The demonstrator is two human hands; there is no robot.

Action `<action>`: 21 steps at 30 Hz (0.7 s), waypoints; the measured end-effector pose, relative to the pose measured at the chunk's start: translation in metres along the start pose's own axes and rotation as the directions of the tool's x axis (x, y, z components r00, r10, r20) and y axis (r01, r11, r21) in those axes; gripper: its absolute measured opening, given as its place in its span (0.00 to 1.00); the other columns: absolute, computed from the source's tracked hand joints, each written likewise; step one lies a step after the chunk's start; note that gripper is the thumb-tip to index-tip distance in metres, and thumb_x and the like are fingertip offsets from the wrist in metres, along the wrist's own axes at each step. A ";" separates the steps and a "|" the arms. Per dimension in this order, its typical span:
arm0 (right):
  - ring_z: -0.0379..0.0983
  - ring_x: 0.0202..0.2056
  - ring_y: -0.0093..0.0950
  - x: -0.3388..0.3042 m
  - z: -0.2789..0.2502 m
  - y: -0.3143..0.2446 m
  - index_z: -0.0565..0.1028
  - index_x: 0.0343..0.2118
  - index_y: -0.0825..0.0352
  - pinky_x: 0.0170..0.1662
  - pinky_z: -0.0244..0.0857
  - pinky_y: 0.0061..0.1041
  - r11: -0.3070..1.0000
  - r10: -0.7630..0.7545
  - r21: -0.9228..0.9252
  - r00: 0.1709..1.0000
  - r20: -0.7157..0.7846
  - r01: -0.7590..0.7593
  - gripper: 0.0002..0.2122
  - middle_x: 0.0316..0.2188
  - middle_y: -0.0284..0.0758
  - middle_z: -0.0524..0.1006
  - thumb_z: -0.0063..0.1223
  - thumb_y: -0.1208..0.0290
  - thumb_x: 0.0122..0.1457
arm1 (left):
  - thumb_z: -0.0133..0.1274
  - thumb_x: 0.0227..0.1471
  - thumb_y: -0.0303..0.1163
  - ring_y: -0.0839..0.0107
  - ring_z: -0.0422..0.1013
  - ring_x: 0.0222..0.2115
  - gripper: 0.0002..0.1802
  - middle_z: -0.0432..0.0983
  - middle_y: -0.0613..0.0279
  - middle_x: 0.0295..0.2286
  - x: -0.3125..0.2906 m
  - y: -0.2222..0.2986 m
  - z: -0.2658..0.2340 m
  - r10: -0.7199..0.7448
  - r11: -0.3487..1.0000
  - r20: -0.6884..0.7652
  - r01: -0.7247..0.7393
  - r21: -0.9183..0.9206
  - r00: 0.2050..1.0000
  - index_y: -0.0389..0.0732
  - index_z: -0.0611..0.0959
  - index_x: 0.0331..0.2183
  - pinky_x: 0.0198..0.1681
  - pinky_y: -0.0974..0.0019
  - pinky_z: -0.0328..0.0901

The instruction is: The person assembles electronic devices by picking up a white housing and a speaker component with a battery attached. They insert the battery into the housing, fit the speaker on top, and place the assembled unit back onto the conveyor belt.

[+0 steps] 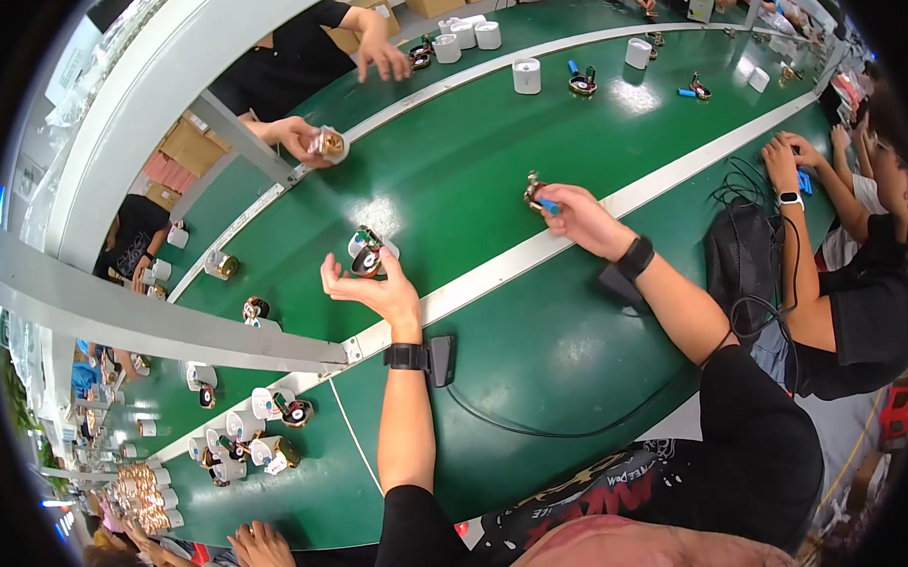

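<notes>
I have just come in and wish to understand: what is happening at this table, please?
The person's right hand holds a small assembly with a blue cylinder above the green surface. The open left hand is at another assembly; whether it touches is unclear. Across the table, a co-worker's hand holds a wrapped-looking part. White housings stand further along.

Item 1: small electronic assembly (533,190), brownish and metallic, blue cylinder (549,207) at its near side; held at the fingertips of the right hand (582,221), over the green counter (461,198). Fine parts too small to tell.

Item 2: open round unit (365,261), left of item 1, on the counter; dark rim, pale disc, green board upright at far side; white housing (390,250) close behind; partly hidden by the left hand (382,294).
</notes>
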State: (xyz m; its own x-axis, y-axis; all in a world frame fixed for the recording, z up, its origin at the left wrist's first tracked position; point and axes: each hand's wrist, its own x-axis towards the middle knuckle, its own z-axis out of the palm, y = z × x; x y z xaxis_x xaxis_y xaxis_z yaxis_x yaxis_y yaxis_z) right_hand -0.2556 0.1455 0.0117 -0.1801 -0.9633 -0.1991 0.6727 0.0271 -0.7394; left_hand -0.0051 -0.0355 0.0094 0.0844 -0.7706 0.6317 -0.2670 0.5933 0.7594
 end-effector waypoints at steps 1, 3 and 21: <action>0.63 0.21 0.13 -0.001 0.011 0.008 0.72 0.38 0.66 0.24 0.56 0.14 0.977 -0.139 -0.179 0.985 -0.102 0.119 0.07 0.23 0.24 0.69 0.50 0.70 0.61 | 0.61 0.45 0.29 0.53 0.53 0.52 0.41 0.53 0.46 0.53 0.002 -0.003 -0.004 -0.003 1.000 -0.011 0.003 0.015 1.000 0.35 0.58 0.57 0.56 0.51 0.51; 0.64 0.21 0.14 -0.003 0.026 0.016 0.71 0.37 0.67 0.24 0.56 0.15 0.795 -0.446 -0.541 0.869 -0.215 0.275 0.06 0.24 0.25 0.70 0.53 0.72 0.60 | 0.59 0.45 0.28 0.53 0.53 0.52 0.36 0.55 0.47 0.51 0.004 -0.005 -0.002 0.081 0.996 -0.037 -0.080 0.030 0.996 0.34 0.61 0.53 0.54 0.51 0.52; 0.64 0.21 0.14 0.010 0.005 0.018 0.73 0.39 0.72 0.24 0.57 0.17 0.476 -0.561 -0.838 0.826 -0.057 0.265 0.08 0.19 0.25 0.70 0.54 0.76 0.58 | 0.55 0.44 0.22 0.60 0.70 0.33 0.10 0.71 0.58 0.28 -0.036 0.031 0.013 0.220 0.963 0.572 -0.083 -0.256 0.790 0.39 0.76 0.33 0.39 0.59 0.64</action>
State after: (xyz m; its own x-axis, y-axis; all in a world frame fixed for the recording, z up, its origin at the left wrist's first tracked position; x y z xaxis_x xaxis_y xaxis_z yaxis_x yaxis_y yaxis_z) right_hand -0.2420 0.1356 -0.0005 -0.5671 -0.7955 0.2135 -0.3292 -0.0187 -0.9441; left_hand -0.0288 0.0072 0.0082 -0.5410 -0.6116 0.5773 -0.0188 0.6951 0.7187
